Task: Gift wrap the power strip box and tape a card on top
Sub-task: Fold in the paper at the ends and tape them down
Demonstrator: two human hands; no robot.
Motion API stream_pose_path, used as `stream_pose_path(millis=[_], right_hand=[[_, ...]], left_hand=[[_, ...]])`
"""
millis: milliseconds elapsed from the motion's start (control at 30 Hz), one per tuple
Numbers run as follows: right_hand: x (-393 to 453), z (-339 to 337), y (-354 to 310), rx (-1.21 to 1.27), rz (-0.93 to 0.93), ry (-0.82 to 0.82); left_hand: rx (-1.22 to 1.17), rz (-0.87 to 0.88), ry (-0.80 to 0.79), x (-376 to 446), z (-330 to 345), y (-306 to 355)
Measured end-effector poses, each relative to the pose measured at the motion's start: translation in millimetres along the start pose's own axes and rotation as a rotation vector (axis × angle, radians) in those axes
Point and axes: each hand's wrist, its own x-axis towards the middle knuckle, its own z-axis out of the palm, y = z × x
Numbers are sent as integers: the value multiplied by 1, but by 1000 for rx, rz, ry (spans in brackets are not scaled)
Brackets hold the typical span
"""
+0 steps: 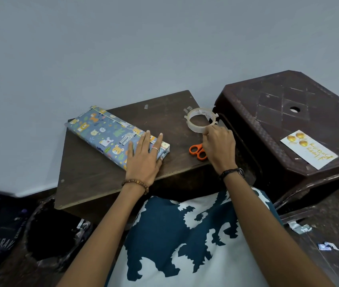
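Head view: left grip (144,157) flat on wrapped box (110,136); right grip (219,145) pinches tape roll (201,120).

- Between the left hand (143,157) and right hand (219,146): bare board (102,179), open to pass.
- Orange scissors (198,151) lie just under the right hand.
- Brown plastic stool (267,96) blocks its right.

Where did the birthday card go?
The birthday card lies on the brown plastic stool at the right of the head view, beyond the right hand and the tape roll.
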Motion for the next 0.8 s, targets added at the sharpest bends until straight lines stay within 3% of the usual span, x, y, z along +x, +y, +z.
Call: stream_pose_path(millis=[333, 400, 467, 600, 667, 800], right_hand=[[-8, -2, -5, -16, -67, -111], [-11, -6, -9, 120, -55, -68], [-18, -14, -17, 409, 6, -41], [-37, -21, -38, 991, 222, -224], [-44, -16, -45, 1077, 260, -271], [-49, -6, -57, 1115, 292, -215]], left_hand=[[37, -7, -25, 0, 0, 0], [33, -9, -24, 0, -1, 0], [32, -9, -20, 0, 0, 0], [43, -9, -30, 1, 0, 1], [49, -9, -36, 1, 0, 1], [50, -10, -30, 0, -1, 1]])
